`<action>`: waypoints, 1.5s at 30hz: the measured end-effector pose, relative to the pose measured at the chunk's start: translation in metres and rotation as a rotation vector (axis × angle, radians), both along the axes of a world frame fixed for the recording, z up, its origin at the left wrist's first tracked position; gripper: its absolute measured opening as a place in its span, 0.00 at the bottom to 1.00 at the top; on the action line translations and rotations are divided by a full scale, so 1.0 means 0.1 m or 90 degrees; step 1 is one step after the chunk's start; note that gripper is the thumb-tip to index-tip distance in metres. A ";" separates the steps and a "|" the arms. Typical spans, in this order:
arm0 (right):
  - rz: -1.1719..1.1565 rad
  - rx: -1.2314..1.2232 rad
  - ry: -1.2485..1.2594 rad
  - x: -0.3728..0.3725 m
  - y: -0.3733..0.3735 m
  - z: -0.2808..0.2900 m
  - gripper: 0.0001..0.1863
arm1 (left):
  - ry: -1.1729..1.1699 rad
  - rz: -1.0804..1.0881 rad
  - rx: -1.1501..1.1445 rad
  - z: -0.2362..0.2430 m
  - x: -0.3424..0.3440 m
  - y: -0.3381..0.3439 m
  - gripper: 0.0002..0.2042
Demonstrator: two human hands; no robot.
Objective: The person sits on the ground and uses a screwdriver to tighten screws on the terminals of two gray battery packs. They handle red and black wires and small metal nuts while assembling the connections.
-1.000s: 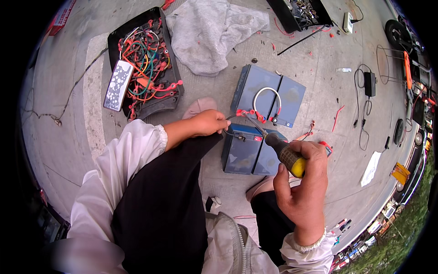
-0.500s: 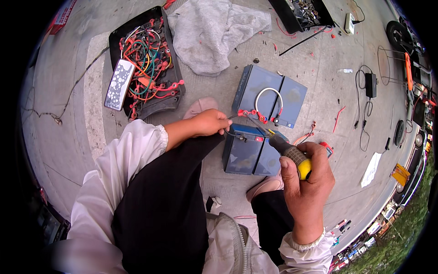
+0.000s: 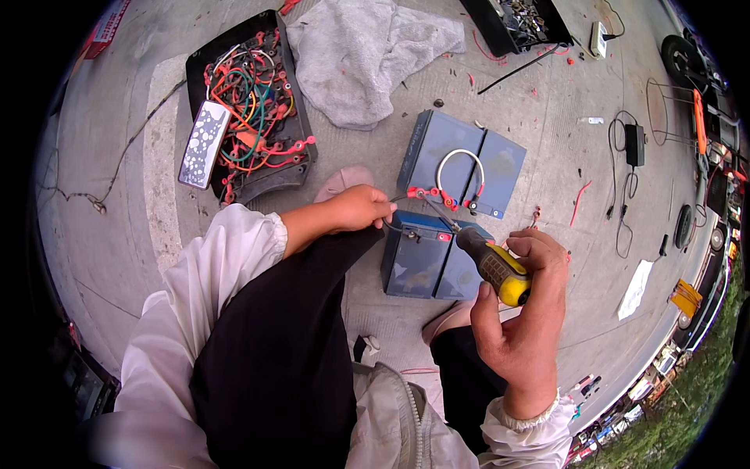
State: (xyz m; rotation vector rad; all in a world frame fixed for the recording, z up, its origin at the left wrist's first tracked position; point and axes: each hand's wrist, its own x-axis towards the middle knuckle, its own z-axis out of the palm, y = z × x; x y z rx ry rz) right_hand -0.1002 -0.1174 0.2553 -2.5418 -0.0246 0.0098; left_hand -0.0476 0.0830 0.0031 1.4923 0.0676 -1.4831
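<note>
My left hand (image 3: 359,209) pinches a dark cable (image 3: 396,203) beside grey-blue batteries, an upper pair (image 3: 445,148) and a lower pair (image 3: 414,266). My right hand (image 3: 522,328) has its fingers around a yellow and dark screwdriver (image 3: 506,275), whose shaft points up-left at red terminal connectors (image 3: 422,192) between the pairs; whether the tip touches them is too small to tell. A white looped cable (image 3: 459,152) with red ends arches over the upper batteries.
Around me lie a black case (image 3: 301,170) of tangled wires, a grey cloth (image 3: 359,70), a black bin (image 3: 488,35) of hardware, a power adapter (image 3: 634,144) with cords, a wheel (image 3: 680,59) and a white sheet (image 3: 634,289).
My right hand and the screwdriver shifted slightly right, then back left, with the fingers repositioned on the handle and the handle turned. My left hand stays almost still.
</note>
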 end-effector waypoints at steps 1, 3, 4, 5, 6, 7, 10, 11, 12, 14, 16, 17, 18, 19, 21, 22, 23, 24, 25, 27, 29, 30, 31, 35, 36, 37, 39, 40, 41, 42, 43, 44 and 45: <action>0.021 -0.002 0.001 -0.03 -0.01 -0.03 0.21 | 0.002 0.002 -0.003 0.00 0.00 0.00 0.14; 0.014 -0.022 0.014 -0.06 0.01 -0.02 0.19 | 0.006 0.002 -0.004 0.00 0.01 -0.01 0.14; -0.020 -0.033 0.044 -0.06 0.01 0.00 0.18 | 0.007 0.002 -0.003 -0.01 0.01 0.00 0.14; -0.053 -0.043 0.074 -0.06 0.02 0.01 0.18 | 0.008 0.003 -0.001 -0.01 0.00 0.00 0.14; -0.087 -0.053 0.104 -0.07 0.03 0.02 0.17 | 0.009 0.004 0.001 -0.02 0.00 0.00 0.14; -0.068 -0.053 0.106 -0.06 0.00 0.03 0.17 | 0.010 0.003 0.001 -0.01 0.00 0.00 0.14; -0.130 0.028 0.147 -0.04 0.07 0.10 0.19 | 0.013 0.003 0.006 0.01 0.02 0.00 0.14; -0.076 0.032 0.121 -0.03 0.06 0.12 0.20 | 0.010 0.003 0.007 0.01 0.02 0.00 0.14; -0.030 0.037 0.095 -0.03 0.04 0.10 0.20 | 0.008 0.004 0.008 0.01 0.01 0.00 0.14; 0.059 0.045 0.040 -0.05 0.00 0.02 0.20 | 0.004 0.002 0.008 0.02 0.01 0.00 0.14; 0.041 -0.035 0.075 -0.07 0.02 0.04 0.20 | 0.002 -0.001 0.010 0.02 0.02 0.00 0.14; 0.016 -0.071 0.115 -0.06 0.03 0.09 0.20 | 0.003 0.002 0.010 0.01 0.01 0.01 0.14; -0.009 -0.108 0.155 -0.06 0.04 0.11 0.19 | 0.005 0.005 0.010 0.00 0.01 0.01 0.14; -0.036 -0.082 0.143 -0.05 0.04 0.11 0.20 | 0.006 0.007 0.008 0.00 0.01 0.01 0.14; -0.089 -0.030 0.119 -0.03 0.06 0.10 0.20 | 0.007 0.005 0.006 0.00 0.02 0.00 0.14; -0.114 -0.005 0.106 -0.02 0.07 0.10 0.20 | 0.007 0.006 0.005 0.01 0.02 0.00 0.14; -0.055 -0.017 0.056 0.00 0.04 0.07 0.21 | -0.001 0.006 0.003 0.00 0.02 0.00 0.14; -0.031 -0.024 0.057 -0.01 0.03 0.06 0.21 | -0.010 0.005 0.000 -0.03 0.00 0.00 0.14; -0.007 -0.029 0.057 -0.02 0.02 0.04 0.20 | -0.018 0.005 -0.001 -0.02 0.01 0.01 0.14; -0.017 -0.057 0.108 -0.03 0.06 0.08 0.18 | -0.016 0.011 -0.002 0.00 0.01 0.02 0.14; -0.115 -0.024 0.167 -0.06 0.08 0.08 0.17 | -0.012 0.014 -0.003 0.01 0.02 0.01 0.14; -0.166 -0.009 0.196 -0.07 0.09 0.08 0.16 | -0.009 0.015 -0.003 0.02 0.02 -0.01 0.14; -0.195 0.021 0.232 -0.05 0.08 0.10 0.17 | -0.007 0.018 0.001 0.03 0.02 0.00 0.14; -0.016 -0.003 0.004 0.04 0.06 0.02 0.22 | -0.015 0.015 0.000 0.01 0.01 0.02 0.14; 0.013 -0.002 0.008 0.02 0.03 -0.01 0.22 | -0.008 0.012 0.003 0.01 0.02 0.02 0.14; 0.043 0.001 0.012 -0.01 0.01 -0.03 0.22 | -0.001 0.011 0.008 0.01 0.02 0.03 0.14; 0.052 -0.044 0.053 -0.05 0.02 0.01 0.22 | -0.014 0.015 0.004 0.02 0.02 0.02 0.14; 0.015 -0.034 0.062 -0.05 0.01 0.00 0.22 | -0.021 0.017 0.001 0.03 0.02 0.01 0.14; -0.023 -0.024 0.071 -0.06 0.00 -0.03 0.23 | -0.018 0.019 -0.002 0.02 0.02 0.02 0.14; -0.061 -0.014 0.080 -0.07 -0.01 -0.04 0.23 | -0.015 0.020 -0.006 0.02 0.02 0.02 0.14; -0.077 0.018 0.122 -0.05 -0.01 0.00 0.23 | -0.012 0.022 -0.010 0.01 0.02 0.02 0.14; -0.063 0.017 0.100 -0.02 0.01 0.03 0.23 | -0.012 0.023 -0.007 0.00 0.01 0.02 0.13; -0.049 0.016 0.077 0.02 0.03 0.04 0.23 | -0.011 0.024 -0.003 -0.01 0.00 0.03 0.13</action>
